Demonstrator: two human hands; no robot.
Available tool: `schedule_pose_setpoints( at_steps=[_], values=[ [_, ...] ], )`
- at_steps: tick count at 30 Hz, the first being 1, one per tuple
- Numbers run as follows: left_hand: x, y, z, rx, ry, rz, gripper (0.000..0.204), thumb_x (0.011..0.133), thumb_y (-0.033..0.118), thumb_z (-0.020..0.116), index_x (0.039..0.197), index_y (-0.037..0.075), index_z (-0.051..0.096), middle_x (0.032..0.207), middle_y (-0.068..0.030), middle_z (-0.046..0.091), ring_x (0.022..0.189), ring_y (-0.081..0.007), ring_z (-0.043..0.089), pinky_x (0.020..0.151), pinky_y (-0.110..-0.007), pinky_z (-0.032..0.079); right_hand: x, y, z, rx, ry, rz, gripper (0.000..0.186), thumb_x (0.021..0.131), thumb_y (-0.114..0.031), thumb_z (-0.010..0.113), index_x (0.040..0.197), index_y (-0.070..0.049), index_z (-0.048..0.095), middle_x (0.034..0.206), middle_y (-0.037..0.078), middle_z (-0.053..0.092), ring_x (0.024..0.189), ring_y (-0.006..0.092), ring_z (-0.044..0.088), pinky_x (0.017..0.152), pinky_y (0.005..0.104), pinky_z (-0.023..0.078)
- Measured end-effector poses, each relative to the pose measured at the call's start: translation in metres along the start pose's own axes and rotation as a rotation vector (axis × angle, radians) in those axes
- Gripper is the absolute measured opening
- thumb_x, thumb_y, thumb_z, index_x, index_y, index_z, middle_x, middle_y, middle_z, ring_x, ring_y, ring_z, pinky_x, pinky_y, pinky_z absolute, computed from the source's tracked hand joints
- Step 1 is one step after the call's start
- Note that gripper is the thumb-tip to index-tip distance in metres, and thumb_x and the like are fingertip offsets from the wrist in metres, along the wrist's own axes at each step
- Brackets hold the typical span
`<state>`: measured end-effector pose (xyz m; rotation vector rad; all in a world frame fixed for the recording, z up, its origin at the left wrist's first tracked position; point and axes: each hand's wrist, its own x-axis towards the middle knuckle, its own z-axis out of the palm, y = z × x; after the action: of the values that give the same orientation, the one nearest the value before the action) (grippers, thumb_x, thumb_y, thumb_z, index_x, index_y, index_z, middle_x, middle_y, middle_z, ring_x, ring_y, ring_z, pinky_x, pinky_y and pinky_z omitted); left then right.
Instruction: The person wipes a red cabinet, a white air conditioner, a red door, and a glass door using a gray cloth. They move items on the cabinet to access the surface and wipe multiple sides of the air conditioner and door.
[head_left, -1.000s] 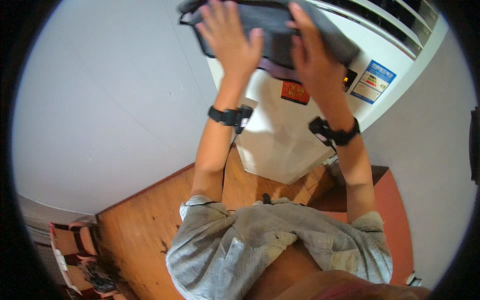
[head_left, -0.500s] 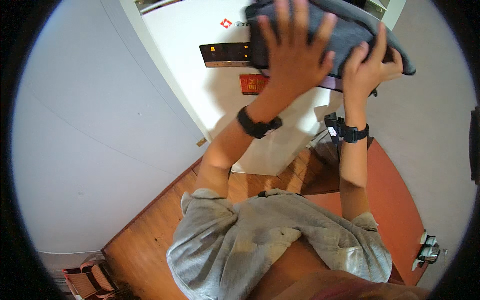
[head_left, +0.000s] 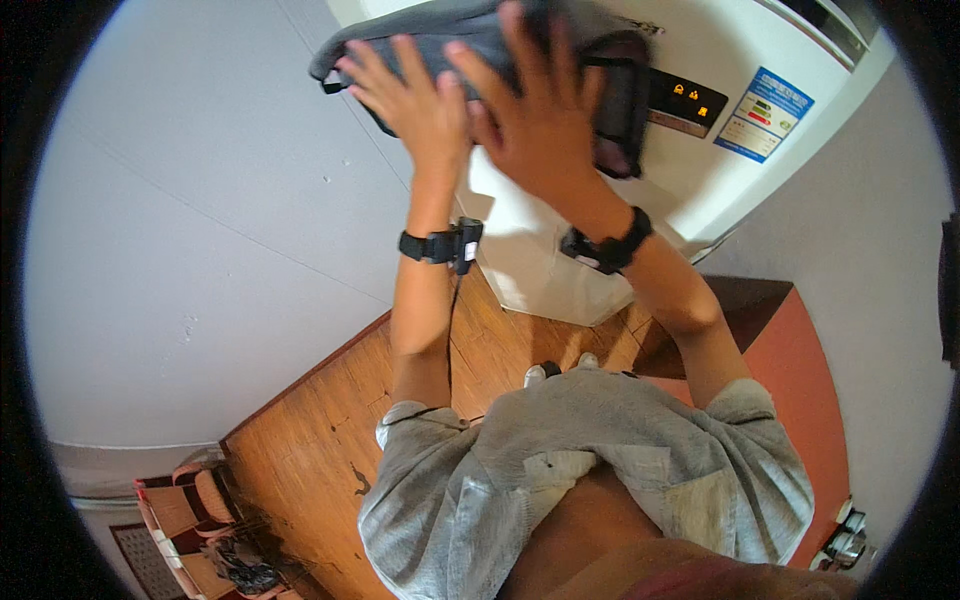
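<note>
Left hand (head_left: 420, 115) and right hand (head_left: 545, 130) are near twelve o'clock. Both splay unclenched fingers against a grey bag (head_left: 440, 25).

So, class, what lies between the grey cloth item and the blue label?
In the head view, a dark, lit display panel lies between the grey cloth item and the blue label.

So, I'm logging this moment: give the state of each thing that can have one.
Grey fabric item: raised; open or closed, unclear
Left hand: open, fingers spread against it
Right hand: open, fingers spread against it
Display panel: lit, orange symbols
Wrist straps: fastened
White unit: upright
</note>
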<state>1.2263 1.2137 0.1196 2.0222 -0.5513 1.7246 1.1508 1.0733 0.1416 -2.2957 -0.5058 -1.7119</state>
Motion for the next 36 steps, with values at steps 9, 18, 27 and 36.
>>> schedule_pose_setpoints(
  at_steps=[9,18,27,36],
  values=[
    [0.008,0.088,0.008,0.016,0.078,0.068,0.064,0.089,0.046,0.049,0.149,0.029,0.031,0.157,-0.0247,0.007,0.137,-0.06,0.003,0.103,-0.076,0.003,-0.016,0.06,-0.072,-0.354,0.078,0.084,0.057,0.085,-0.041,0.06,0.138,-0.023,0.05,0.149,0.017,0.033,0.134,0.0442,0.031,0.104,0.0561,0.025],
    [-0.006,0.148,0.016,-0.101,-0.063,0.003,0.054,0.082,0.056,0.054,0.135,0.043,0.05,0.157,-0.015,0.02,0.139,-0.0557,0.008,0.102,-0.077,0.0,-0.051,0.082,-0.083,-0.316,0.107,0.207,0.059,0.094,-0.05,0.047,0.146,-0.024,0.037,0.156,0.027,0.008,0.139,0.0571,0.0,0.103,0.0742,-0.001],
    [-0.034,-0.022,-0.006,0.147,-0.059,-0.149,0.056,0.083,0.02,0.061,0.134,0.01,0.041,0.152,-0.0344,0.01,0.134,-0.0648,0.003,0.102,-0.076,0.012,-0.03,-0.024,0.026,0.04,-0.276,0.092,0.058,0.082,-0.041,0.06,0.139,-0.037,0.046,0.154,0.017,0.026,0.122,0.0414,0.048,0.097,0.0709,0.022],
    [-0.057,0.138,0.038,-0.092,-0.074,-0.054,0.059,0.084,0.053,0.052,0.142,0.045,0.039,0.158,-0.0193,0.012,0.141,-0.0539,0.003,0.099,-0.079,-0.001,-0.1,0.106,-0.064,-0.248,0.088,0.149,0.057,0.093,-0.041,0.049,0.144,-0.019,0.04,0.155,0.027,0.015,0.14,0.0511,0.013,0.106,0.0686,0.009]
  ],
)
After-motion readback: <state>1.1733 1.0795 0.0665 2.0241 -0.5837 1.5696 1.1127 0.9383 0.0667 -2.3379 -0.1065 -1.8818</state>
